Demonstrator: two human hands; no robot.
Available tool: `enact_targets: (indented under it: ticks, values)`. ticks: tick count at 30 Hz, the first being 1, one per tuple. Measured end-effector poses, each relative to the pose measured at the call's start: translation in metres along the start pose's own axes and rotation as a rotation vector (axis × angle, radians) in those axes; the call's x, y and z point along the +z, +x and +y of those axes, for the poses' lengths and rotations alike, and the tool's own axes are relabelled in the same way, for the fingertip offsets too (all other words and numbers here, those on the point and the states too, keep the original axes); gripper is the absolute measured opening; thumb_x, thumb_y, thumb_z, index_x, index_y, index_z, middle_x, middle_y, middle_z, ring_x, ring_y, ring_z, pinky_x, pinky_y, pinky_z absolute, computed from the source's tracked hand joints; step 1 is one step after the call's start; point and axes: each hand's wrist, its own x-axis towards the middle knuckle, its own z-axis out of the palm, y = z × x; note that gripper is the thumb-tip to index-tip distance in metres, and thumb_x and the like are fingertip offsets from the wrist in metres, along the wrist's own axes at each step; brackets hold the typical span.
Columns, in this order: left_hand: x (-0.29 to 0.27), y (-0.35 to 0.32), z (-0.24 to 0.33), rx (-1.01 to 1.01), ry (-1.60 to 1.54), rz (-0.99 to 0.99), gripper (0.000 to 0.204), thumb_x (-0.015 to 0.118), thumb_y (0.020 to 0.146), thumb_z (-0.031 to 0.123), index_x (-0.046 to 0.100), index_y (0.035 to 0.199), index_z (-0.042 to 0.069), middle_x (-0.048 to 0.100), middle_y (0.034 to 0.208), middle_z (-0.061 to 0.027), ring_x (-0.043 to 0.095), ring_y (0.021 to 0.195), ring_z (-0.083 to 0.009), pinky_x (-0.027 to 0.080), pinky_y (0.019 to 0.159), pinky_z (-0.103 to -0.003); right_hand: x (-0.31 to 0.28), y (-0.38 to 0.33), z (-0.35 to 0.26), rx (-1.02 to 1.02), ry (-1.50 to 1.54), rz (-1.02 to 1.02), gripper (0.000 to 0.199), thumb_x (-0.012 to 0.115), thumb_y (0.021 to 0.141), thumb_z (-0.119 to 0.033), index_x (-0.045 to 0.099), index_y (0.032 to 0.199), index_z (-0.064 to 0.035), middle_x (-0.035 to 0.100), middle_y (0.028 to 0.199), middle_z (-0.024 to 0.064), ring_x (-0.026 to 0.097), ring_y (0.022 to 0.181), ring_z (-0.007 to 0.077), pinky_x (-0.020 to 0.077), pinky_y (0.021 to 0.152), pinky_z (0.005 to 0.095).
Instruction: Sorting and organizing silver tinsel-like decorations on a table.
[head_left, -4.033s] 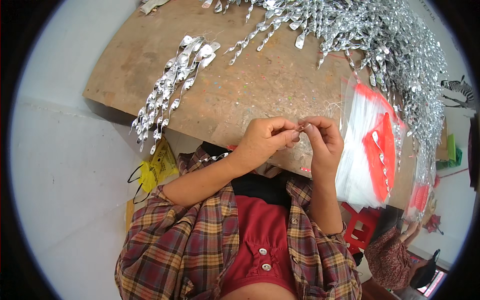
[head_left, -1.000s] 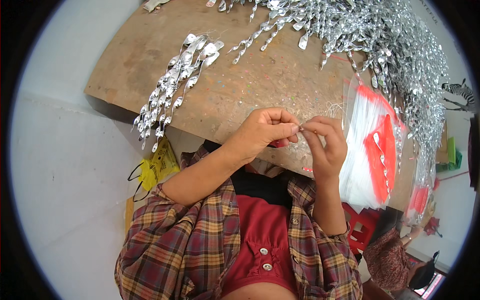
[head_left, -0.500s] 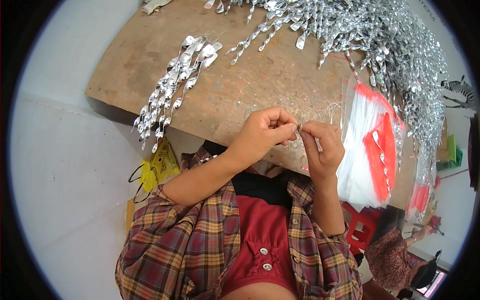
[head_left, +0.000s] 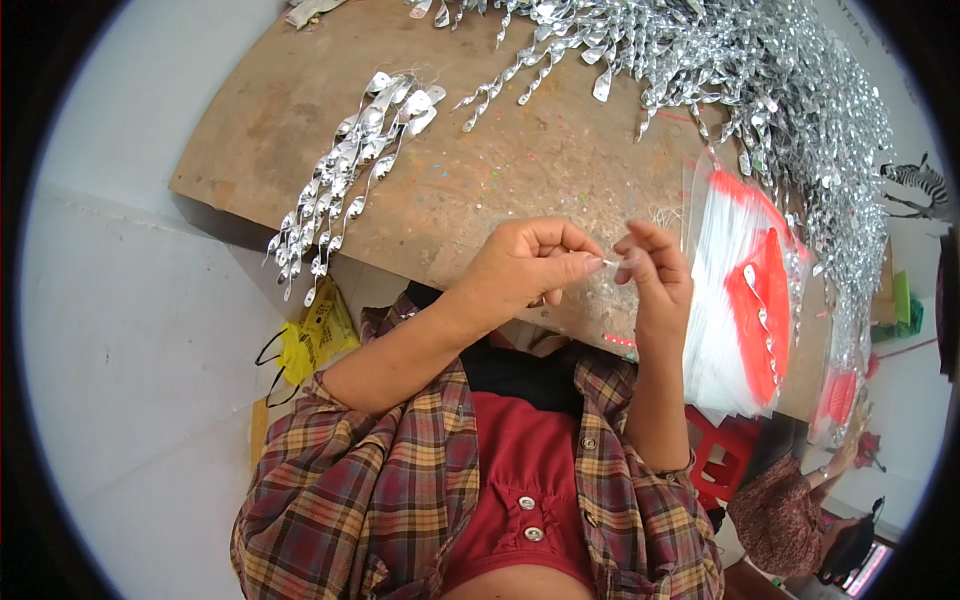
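Over the table's near edge, my left hand (head_left: 530,262) is closed in a pinch on a thin pale thread (head_left: 609,263), of which only a short bit shows at the fingertips. Just to the right is my right hand (head_left: 657,275), its thumb and curled fingers apart and a little smeared by motion. Beside it lies a stack of clear plastic bags (head_left: 712,310) with red parts and one silver twisted strip (head_left: 762,310) on top. Loose pale threads (head_left: 668,214) lie just beyond the right hand.
A bundle of silver spiral strips (head_left: 350,160) hangs over the left edge of the brown table (head_left: 290,100). A large heap of similar strips (head_left: 740,60) covers the far right. Below are a yellow bag (head_left: 318,335) and a red stool (head_left: 715,455). Another person (head_left: 780,520) is at lower right.
My right hand has come away from the left fingertips, and its fingers have spread from their pinch. The left hand keeps its pinch nearly in place.
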Motion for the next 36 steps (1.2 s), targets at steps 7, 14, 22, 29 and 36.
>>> enact_targets:
  ticks: [7,14,22,29,36]
  values:
    - [-0.001,0.001,0.006,0.032,-0.032,0.028,0.016,0.063,0.085,0.018,0.063,0.093,0.005,0.052,0.064,0.0053,0.044,0.052,-0.0001,0.033,0.046,-0.014,0.013,-0.013,0.004,0.124,0.187,-0.147,0.023,0.06,0.084,-0.005,0.058,0.107,-0.001,0.06,0.097,0.0055,0.054,0.08,0.0092,0.044,0.068,0.0221]
    - [0.004,-0.002,-0.004,0.008,-0.018,-0.03,0.02,0.059,0.087,0.017,0.063,0.102,0.005,0.05,0.062,0.0072,0.042,0.053,-0.0004,0.034,0.049,-0.016,0.006,0.0,0.0,-0.31,-0.441,0.039,0.005,0.059,0.085,-0.006,0.056,0.083,-0.0019,0.053,0.078,0.0001,0.047,0.07,0.0071,0.0377,0.063,0.0199]
    - [-0.005,-0.024,-0.018,-0.21,-0.086,-0.337,0.028,0.056,0.089,0.019,0.059,0.114,0.005,0.061,0.078,0.001,0.053,0.066,-0.0031,0.04,0.056,-0.016,-0.016,0.017,0.002,-0.364,-0.516,0.266,0.007,0.055,0.088,-0.01,0.056,0.085,-0.003,0.05,0.075,-0.0016,0.044,0.069,0.0066,0.0361,0.063,0.0203]
    - [-0.027,-0.079,-0.024,-0.1,0.188,-0.139,0.022,0.057,0.087,0.025,0.058,0.091,0.004,0.062,0.08,-0.0021,0.055,0.064,-0.0068,0.043,0.054,-0.023,-0.02,-0.007,-0.026,-0.228,-0.36,0.334,0.011,0.056,0.088,-0.013,0.058,0.091,-0.0022,0.052,0.078,-0.0001,0.045,0.069,0.0063,0.037,0.064,0.0203]
    - [-0.14,-0.098,0.053,0.451,1.13,0.854,0.023,0.061,0.081,0.017,0.062,0.099,0.004,0.058,0.092,-0.0126,0.057,0.074,-0.028,0.045,0.066,-0.036,0.009,-0.02,-0.013,-0.092,-0.279,0.163,0.017,0.058,0.087,-0.013,0.06,0.1,-0.0015,0.055,0.081,-0.001,0.047,0.069,0.0058,0.0385,0.064,0.0193]
